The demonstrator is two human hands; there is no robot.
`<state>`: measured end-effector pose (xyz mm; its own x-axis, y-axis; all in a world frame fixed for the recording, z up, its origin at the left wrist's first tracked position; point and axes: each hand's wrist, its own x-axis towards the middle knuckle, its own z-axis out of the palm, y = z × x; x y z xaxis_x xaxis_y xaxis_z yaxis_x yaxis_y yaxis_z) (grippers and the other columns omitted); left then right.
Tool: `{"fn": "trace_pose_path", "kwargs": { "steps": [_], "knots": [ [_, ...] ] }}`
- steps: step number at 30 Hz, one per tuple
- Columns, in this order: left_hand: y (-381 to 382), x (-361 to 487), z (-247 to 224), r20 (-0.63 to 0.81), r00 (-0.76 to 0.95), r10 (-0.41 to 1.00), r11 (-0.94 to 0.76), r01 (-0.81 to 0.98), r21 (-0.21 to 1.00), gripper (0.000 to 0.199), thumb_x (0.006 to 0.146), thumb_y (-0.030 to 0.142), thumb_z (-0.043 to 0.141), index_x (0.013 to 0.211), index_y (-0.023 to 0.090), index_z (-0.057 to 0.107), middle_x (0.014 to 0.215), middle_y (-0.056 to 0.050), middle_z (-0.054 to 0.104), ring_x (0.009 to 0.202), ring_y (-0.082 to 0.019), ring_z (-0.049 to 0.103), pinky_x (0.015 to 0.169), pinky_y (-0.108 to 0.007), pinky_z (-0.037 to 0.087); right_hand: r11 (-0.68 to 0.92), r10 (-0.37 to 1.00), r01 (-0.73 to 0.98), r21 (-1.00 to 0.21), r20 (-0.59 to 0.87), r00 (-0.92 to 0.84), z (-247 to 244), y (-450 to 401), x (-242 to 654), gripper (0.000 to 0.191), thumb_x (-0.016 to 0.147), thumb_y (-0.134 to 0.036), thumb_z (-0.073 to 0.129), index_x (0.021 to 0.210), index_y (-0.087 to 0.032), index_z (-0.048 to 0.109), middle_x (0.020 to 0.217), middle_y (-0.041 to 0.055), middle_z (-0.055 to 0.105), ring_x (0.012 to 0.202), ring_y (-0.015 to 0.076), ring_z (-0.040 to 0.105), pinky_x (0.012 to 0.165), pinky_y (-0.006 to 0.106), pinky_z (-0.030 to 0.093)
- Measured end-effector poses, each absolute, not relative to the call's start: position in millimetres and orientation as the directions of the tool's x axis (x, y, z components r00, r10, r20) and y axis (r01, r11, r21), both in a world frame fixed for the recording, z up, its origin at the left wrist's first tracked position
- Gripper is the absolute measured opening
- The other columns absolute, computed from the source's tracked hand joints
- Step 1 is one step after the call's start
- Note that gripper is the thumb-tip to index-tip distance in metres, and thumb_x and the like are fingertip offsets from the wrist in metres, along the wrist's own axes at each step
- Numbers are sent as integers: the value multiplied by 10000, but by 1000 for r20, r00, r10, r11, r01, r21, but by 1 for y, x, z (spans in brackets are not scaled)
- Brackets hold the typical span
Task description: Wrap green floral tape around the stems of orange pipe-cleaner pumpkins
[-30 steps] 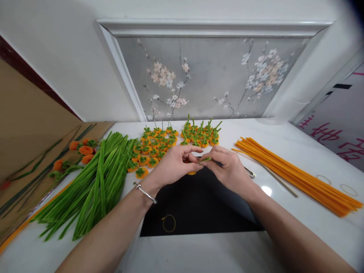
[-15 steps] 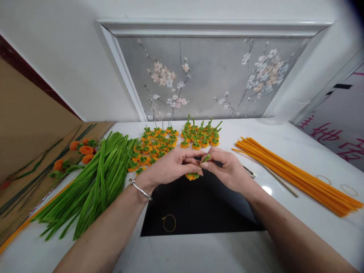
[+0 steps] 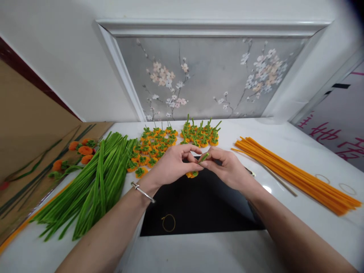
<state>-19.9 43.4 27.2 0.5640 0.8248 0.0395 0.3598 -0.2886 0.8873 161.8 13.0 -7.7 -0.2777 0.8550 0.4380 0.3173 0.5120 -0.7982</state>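
Above the black mat (image 3: 199, 208), my two hands meet with their fingers closed. My right hand (image 3: 226, 168) pinches a short green pipe cleaner (image 3: 204, 157) between thumb and forefinger. Just under the fingers shows an orange pipe-cleaner flower (image 3: 192, 174) with a green top, mostly hidden. My left hand (image 3: 176, 163) has its thumb and fingertips at this flower's stem, wrapped round it. Behind the hands stand orange flowers with green stems (image 3: 203, 134), and to their left are more orange flowers (image 3: 153, 142) with thin stems.
Green pipe cleaners (image 3: 96, 185) lie piled at left, orange ones (image 3: 295, 174) at right. A thin stick (image 3: 280, 181) and a partly hidden metal tool (image 3: 251, 172) lie near my right hand. A yellow rubber band (image 3: 169, 223) rests on the mat. Finished-looking orange flowers (image 3: 85, 150) lie far left.
My left hand has shifted slightly left and its fingers have moved a little at the stem. The green pipe cleaner stays pinched in my right hand.
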Motion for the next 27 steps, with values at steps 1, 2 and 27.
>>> {"fn": "trace_pose_path", "kwargs": {
  "steps": [1,2,27],
  "knots": [
    [45,-20,26,25,571,820,-265,341,902,307,705,196,702,998,140,632,625,33,606,606,-105,566,654,-242,450,515,852,307,-801,437,-289,-8,13,162,143,867,-240,572,737,-193,611,717,5,568,702,141,517,654,264,395],
    [46,-20,24,14,579,815,-247,324,913,320,705,189,701,1013,137,630,612,37,596,589,-100,557,639,-237,444,513,852,302,-803,433,-295,-7,14,163,131,869,-241,571,760,-196,627,728,10,576,715,145,526,668,271,403],
    [47,-20,21,-58,680,731,-159,253,954,216,714,219,710,890,125,626,845,-33,654,784,-131,617,736,-256,479,511,859,363,-779,480,-178,-15,17,163,231,848,-262,583,636,-184,536,638,-14,508,622,125,460,594,255,357]
  ]
}}
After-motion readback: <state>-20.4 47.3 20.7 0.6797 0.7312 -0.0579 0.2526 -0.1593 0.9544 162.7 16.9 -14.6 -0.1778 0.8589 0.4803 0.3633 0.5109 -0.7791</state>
